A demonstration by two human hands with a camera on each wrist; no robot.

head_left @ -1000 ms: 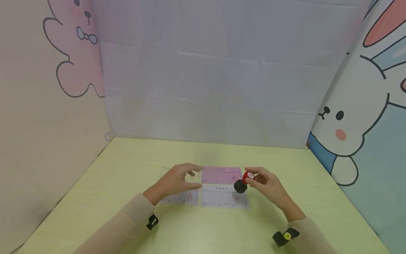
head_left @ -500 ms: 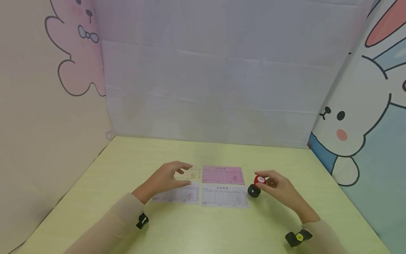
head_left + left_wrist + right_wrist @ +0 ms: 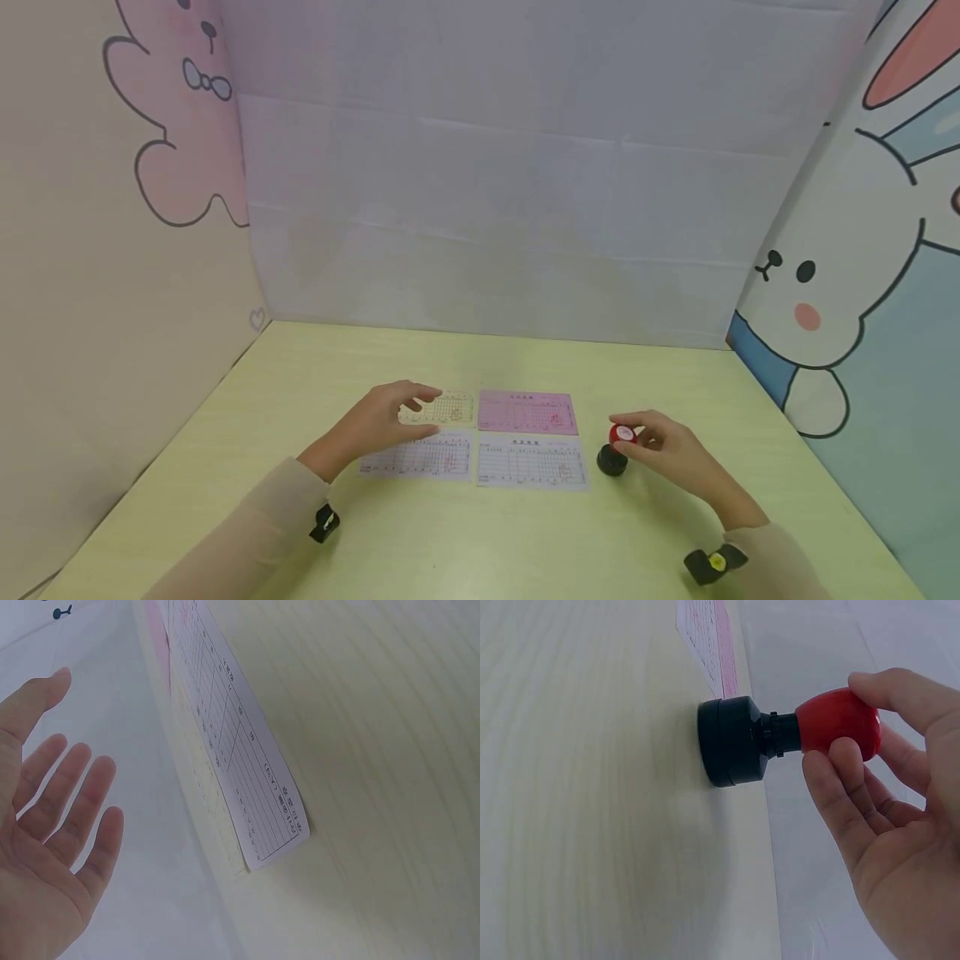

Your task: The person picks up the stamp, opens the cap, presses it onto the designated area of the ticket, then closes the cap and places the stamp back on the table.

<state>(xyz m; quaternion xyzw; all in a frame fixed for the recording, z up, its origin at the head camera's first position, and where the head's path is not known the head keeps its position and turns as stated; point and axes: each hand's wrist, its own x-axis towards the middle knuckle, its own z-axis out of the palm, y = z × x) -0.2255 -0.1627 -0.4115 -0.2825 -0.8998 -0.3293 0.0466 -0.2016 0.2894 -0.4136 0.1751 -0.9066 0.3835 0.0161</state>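
A stamp point(image 3: 612, 460) with a black round base and a red knob stands right of the paper forms, its base at the table surface. My right hand point(image 3: 667, 450) pinches the red knob point(image 3: 838, 724) between thumb and fingertips, as the right wrist view shows. Over on the left, my left hand point(image 3: 371, 421) hovers with fingers spread and nothing in them. It overlaps the yellow form point(image 3: 453, 408) and the left white form point(image 3: 431, 457) in the head view. A pink form point(image 3: 527, 412) and another white form point(image 3: 531, 461) lie beside them; red stamp marks show on the forms.
The pale yellow table point(image 3: 480, 542) carries everything. A white sheet point(image 3: 510, 183) closes off the back, with a cartoon-printed panel point(image 3: 885, 400) at the right and another wall point(image 3: 135, 317) at the left.
My right hand has carried the stamp rightward, off the white form's edge and down to the table. My left hand has drawn back to the left, uncovering more of the left forms.
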